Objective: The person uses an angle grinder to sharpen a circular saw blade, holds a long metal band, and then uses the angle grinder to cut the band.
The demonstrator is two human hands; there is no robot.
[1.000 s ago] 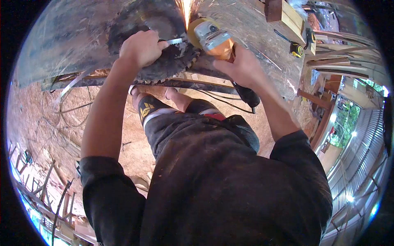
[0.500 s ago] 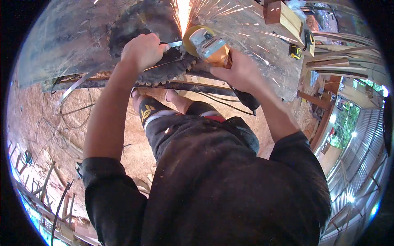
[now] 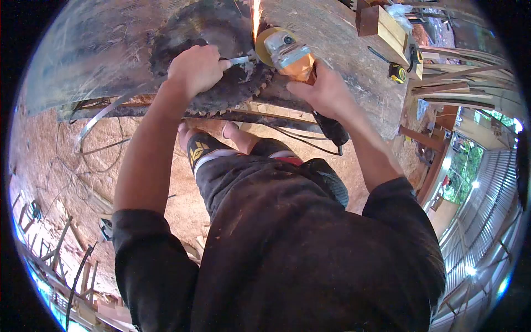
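Note:
My left hand (image 3: pixel 195 69) is closed around a thin metal strip (image 3: pixel 239 60) whose bright end sticks out to the right. The strip's long part trails from the hand down to the left past the bench edge. In my right hand (image 3: pixel 327 92) is an orange angle grinder (image 3: pixel 294 62), its yellowish disc (image 3: pixel 265 46) just right of the strip's end. Whether disc and strip touch, I cannot tell. A narrow stream of sparks rises above the disc. Beneath my left hand a dark toothed circular saw blade (image 3: pixel 221 94) lies on the bench.
The worn bench (image 3: pixel 354 66) carries a wooden block (image 3: pixel 387 34) and a yellow-black tape measure (image 3: pixel 397 72) at the right. Timber strips (image 3: pixel 464 77) are stacked beyond. A black cable (image 3: pixel 304 141) hangs below the bench edge over the sawdust-covered floor (image 3: pixel 177 193).
The spark spray has shrunk to a narrow stream. The grinder has moved slightly right, and my left hand with the strip has shifted a little to the right too.

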